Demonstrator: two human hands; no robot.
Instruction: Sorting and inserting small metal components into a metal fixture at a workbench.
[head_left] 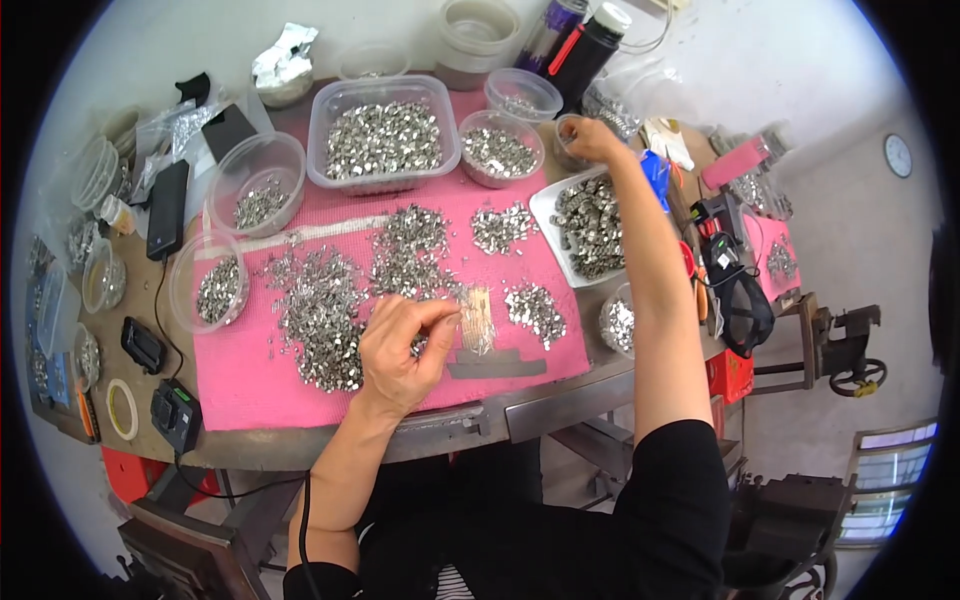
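Note:
My left hand (403,350) hovers over the pink mat (235,395), thumb and fingertips pressed together; whatever they pinch is too small to make out. Right of it lies a small pale strip with a row of thin pieces (478,318), just above a flat grey metal bar (497,364). My right hand (593,140) reaches far right, fingers curled at a small clear cup (570,150); its fingertips are partly hidden. Heaps of small shiny metal pieces (325,330) cover the mat, with smaller piles (535,312) to the right.
A large clear tub (318,150) of metal pieces stands at the back, with round tubs (250,140) beside it. A white tray (545,215) of metal parts lies under my right forearm. Dark bottles (590,55) rise behind. At left are a phone (168,210) and cabled devices (176,415).

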